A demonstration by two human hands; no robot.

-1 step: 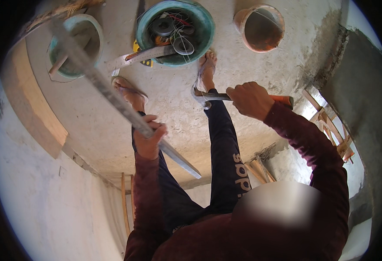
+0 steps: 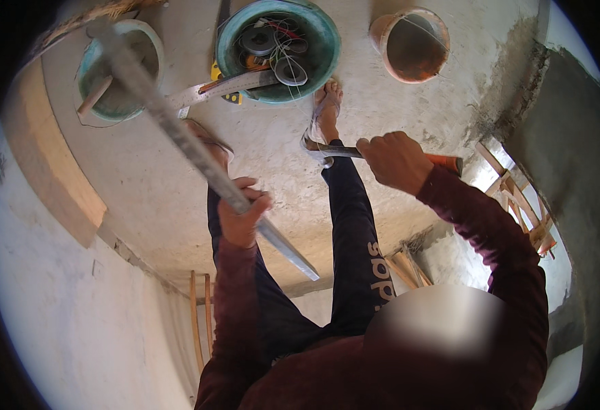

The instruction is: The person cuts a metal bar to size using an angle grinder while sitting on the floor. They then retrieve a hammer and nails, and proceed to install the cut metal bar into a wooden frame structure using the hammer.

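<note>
My left hand (image 2: 244,215) is wrapped around a long grey metal bar (image 2: 191,149), straight and narrow, that slants from the upper left down toward my lap. Its far end blurs over a green bucket. In my right hand (image 2: 396,160) is a claw hammer (image 2: 344,152), gripped around its dark shaft. The orange end of its handle sticks out beyond my fist to the right, while the metal head hangs over my right ankle. Bar and hammer are apart.
A green tub (image 2: 334,51) holding wire, coils and tools stands ahead, a wooden piece leaning out. The green bucket (image 2: 160,55) is at its left, an orange bucket (image 2: 443,41) at its right. A board (image 2: 54,157) lies by the left wall; scrap wood (image 2: 519,198) lies right.
My left hand and the bar have shifted slightly right, and the bar's far end has swung right across the green bucket. My right hand with the hammer has barely moved.
</note>
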